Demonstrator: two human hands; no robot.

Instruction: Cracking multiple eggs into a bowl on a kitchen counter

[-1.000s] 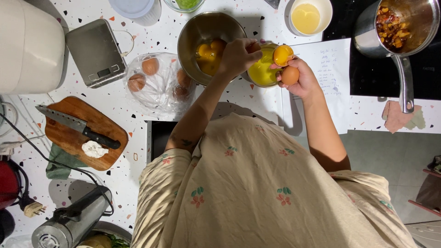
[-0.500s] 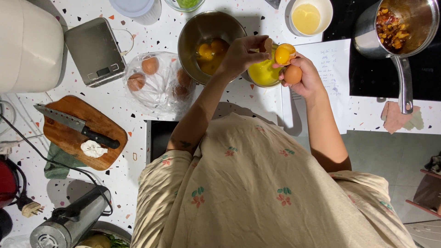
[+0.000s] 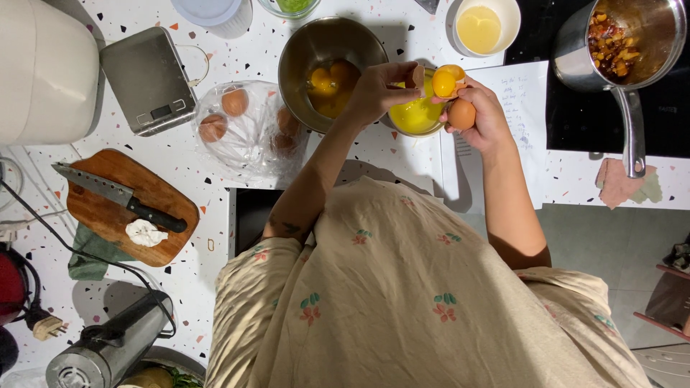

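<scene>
My left hand (image 3: 375,92) pinches an empty brown eggshell half (image 3: 417,75). My right hand (image 3: 481,118) holds the other shell half (image 3: 461,113), and an orange yolk (image 3: 445,82) sits in a shell piece at its fingertips. Both hands hover over a small bowl of yellow egg liquid (image 3: 415,119). To the left of it stands a steel mixing bowl (image 3: 302,54) with a few yolks in it.
A plastic bag of brown eggs (image 3: 237,122) lies beside a kitchen scale (image 3: 147,79). A cutting board (image 3: 97,208) carries a knife and garlic. A saucepan (image 3: 632,43) of chopped food sits on the stove, near a white bowl (image 3: 480,27) and a paper sheet (image 3: 517,93).
My left hand has brought its shell half a little closer to the yolk-filled shell. Otherwise both hands stay over the small bowl.
</scene>
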